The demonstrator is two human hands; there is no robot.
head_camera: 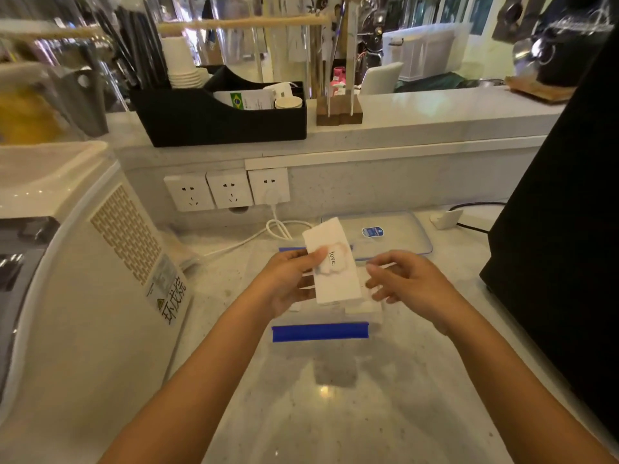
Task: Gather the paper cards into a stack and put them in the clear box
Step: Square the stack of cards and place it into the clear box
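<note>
Two hands, left hand point(288, 279) and right hand point(407, 279); one stack of cards point(335, 262); one clear box point(320, 331); one clear lid point(395, 236); three wall sockets point(229, 192); one black organiser point(221, 118).

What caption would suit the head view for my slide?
Left hand holds a white paper card stack above the clear plastic box with blue clips; right hand hovers open beside it.

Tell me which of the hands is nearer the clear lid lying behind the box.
Right. The right hand hovers just in front of the clear lid; the left hand, holding the card stack, sits farther left.
</note>
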